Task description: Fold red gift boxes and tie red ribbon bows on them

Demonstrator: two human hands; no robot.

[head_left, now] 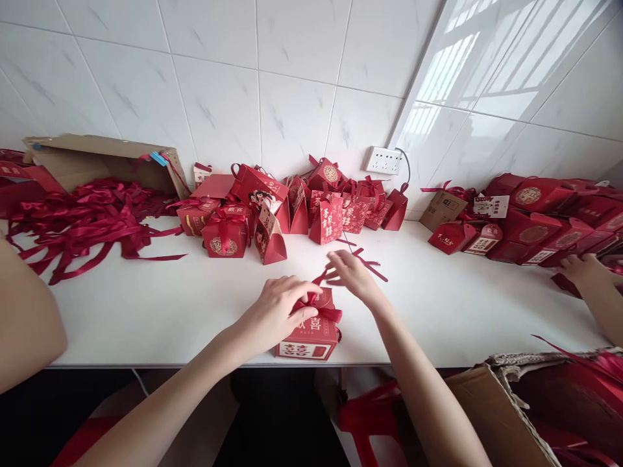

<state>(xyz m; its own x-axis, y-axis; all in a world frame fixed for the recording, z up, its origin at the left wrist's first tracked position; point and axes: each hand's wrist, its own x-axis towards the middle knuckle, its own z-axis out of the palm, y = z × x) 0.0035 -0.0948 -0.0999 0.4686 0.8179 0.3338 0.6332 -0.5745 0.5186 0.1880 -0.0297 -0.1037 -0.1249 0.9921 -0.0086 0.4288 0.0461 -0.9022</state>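
Observation:
A red gift box with gold and white lettering stands near the table's front edge, straight ahead of me. A dark red ribbon is tied on its top, with a loop reaching to the right. My left hand rests over the box's upper left, thumb and index finger closed around the ribbon's knot. Above the box's right back corner, my right hand pinches a strip of the same ribbon that rises from the knot. The left hand partly hides the knot and the lettering.
Finished-looking red boxes line the wall, below a power strip. Loose ribbons spill from a cardboard box at left. At right are stacked red boxes, another person's hand and an open carton.

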